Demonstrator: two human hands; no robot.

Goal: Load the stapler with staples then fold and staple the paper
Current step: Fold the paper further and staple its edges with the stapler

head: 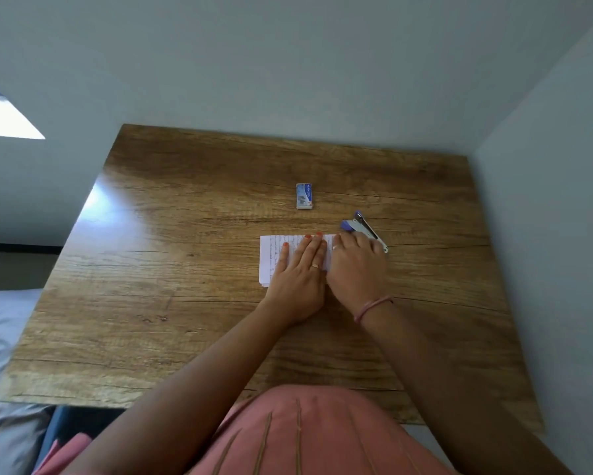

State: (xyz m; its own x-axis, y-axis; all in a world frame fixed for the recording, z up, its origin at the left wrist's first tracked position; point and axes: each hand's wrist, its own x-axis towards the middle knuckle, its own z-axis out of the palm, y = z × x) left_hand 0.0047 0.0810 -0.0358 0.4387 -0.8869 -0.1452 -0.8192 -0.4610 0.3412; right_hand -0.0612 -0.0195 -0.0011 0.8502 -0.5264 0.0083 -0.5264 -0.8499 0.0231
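Both hands flat: left hand [300, 269], right hand [355, 265] pressing folded paper [271, 255].

On the table [185, 269], the paper [271, 255] lies left of the stapler [365, 229] (staple box [304, 196] behind both).

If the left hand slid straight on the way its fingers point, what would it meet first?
Past the far edge of the paper, the left hand would probably meet the staple box first, though bare table lies between; the stapler sits off to the right.

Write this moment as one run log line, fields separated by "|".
stage: folding | left hand: flat on paper | right hand: pressing paper | stapler: on table | staple box: behind
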